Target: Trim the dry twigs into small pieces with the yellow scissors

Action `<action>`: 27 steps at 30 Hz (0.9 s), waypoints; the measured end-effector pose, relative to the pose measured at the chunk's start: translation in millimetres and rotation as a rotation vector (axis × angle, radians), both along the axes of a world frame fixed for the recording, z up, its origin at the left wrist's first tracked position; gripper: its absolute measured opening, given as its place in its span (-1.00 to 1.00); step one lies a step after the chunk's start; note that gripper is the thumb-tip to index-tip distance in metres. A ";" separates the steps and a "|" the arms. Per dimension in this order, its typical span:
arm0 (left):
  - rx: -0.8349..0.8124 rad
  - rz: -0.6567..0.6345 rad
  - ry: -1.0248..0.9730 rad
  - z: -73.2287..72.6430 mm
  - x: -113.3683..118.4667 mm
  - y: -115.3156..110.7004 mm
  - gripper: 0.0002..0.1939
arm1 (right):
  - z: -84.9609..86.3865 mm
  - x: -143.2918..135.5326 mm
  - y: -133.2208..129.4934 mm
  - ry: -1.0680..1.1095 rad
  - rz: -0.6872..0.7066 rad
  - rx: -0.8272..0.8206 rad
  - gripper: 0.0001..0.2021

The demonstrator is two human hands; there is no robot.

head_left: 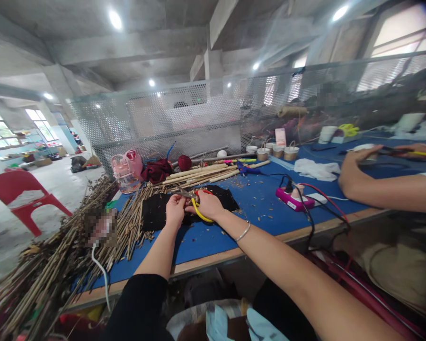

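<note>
My right hand (209, 206) is wrapped round the handles of a pair of scissors (201, 214), one yellow loop hanging below the palm. Their metal blades point left, over the top of my left hand (175, 208). The left fingers are pinched together close to the blades, and what they hold is too small to make out. Both hands are above a black cloth (154, 211) spread on the blue tabletop (199, 245). Dry plant stalks (130, 226) lie just left of the cloth, and small dry scraps are scattered around it.
Pale sticks (195, 174) lie behind the cloth, near a pink pigtailed water bottle-like container (128, 170). A purple power strip (294, 200) with cords stands to the right. Beyond it a co-worker's arm (379, 189) reaches over the table. Metal mesh (170, 113) borders the back.
</note>
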State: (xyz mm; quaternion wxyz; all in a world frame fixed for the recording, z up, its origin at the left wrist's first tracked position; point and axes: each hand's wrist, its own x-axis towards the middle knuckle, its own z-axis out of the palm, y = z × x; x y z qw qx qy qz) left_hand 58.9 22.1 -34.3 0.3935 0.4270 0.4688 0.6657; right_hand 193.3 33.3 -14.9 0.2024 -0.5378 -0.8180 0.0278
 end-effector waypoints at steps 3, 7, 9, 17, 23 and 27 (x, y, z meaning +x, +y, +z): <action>0.001 0.013 0.016 -1.2 -1.5 1.0 -0.82 | 0.9 -0.1 -0.4 -0.003 -0.033 -0.032 -0.32; 0.009 0.026 0.022 -2.8 -2.9 2.2 -0.82 | 1.0 0.2 0.8 -0.016 -0.035 -0.039 -0.32; 0.008 0.031 0.019 -2.5 -2.9 2.0 -0.82 | 0.1 0.3 1.7 -0.003 -0.034 -0.036 -0.32; -0.033 0.029 -0.025 3.1 -0.5 -1.1 -0.85 | -2.6 0.6 4.3 0.017 -0.033 -0.054 -0.35; -0.056 0.012 -0.091 3.4 -0.8 0.7 -0.83 | -1.1 -1.0 4.0 0.003 -0.037 -0.084 -0.35; -0.064 0.011 -0.141 3.5 -2.1 2.0 -0.80 | -1.7 -1.6 2.9 -0.004 -0.075 -0.008 -0.34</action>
